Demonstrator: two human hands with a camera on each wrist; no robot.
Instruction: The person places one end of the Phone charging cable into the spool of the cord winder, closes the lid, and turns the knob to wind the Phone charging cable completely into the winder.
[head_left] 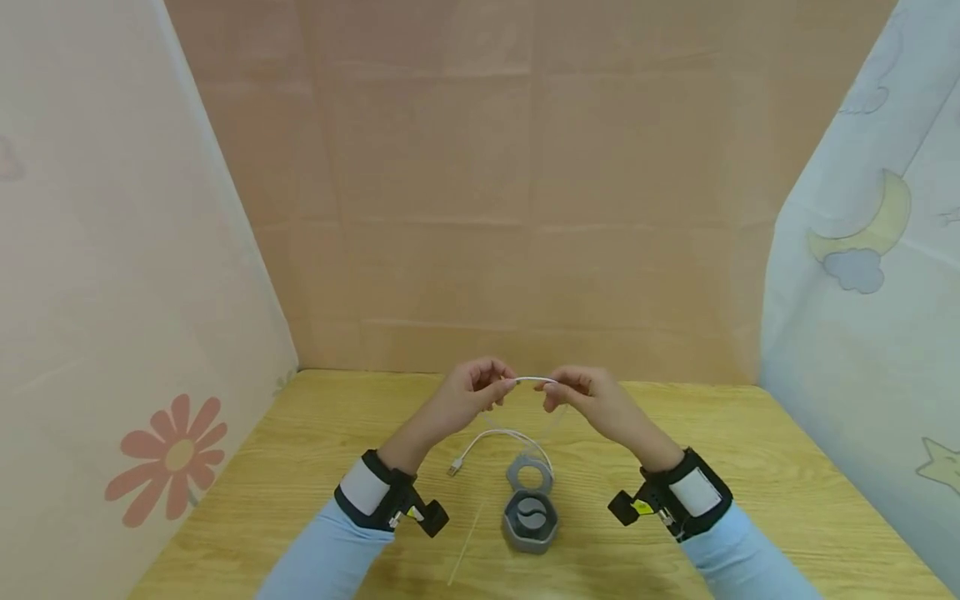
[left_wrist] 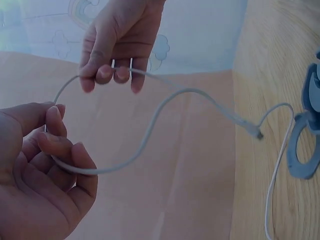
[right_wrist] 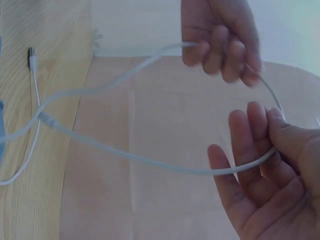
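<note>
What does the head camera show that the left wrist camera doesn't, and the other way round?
Only the head view shows the whole grey hexagonal case with its open lid, a thin white strip lying on the wooden table, both wrist straps, and the flower-print curtain.

Only the left wrist view shows, up close, the cable sagging in a loop below the left hand and a plug hanging free.

Both show the left hand and right hand pinching the white cable above the table, with the case nearby.

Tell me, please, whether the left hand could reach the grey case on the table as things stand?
Probably yes: the grey case lies open in front of both wrists with nothing between, but the left hand is pinching the white cable and would need to let go.
</note>
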